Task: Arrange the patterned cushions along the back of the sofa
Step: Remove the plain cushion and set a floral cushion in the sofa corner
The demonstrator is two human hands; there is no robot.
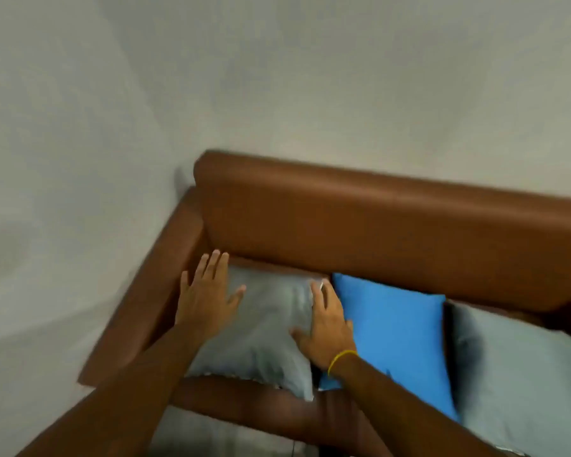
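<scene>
A brown leather sofa [376, 219] fills the lower right, its backrest against the wall. Three cushions lean along the seat. The left grey cushion [267, 324] sits in the corner by the armrest. My left hand [205, 291] lies flat on its upper left part, fingers spread. My right hand [327, 328], with a yellow band at the wrist, presses flat on its right edge, where it meets the blue cushion [399, 338]. Another grey cushion [521, 380] stands at the right. The picture is blurred, so no pattern shows.
The sofa's left armrest [155, 291] runs close to a pale wall [277, 77] that meets in a corner behind the sofa. A strip of grey floor [211, 433] shows below the seat front.
</scene>
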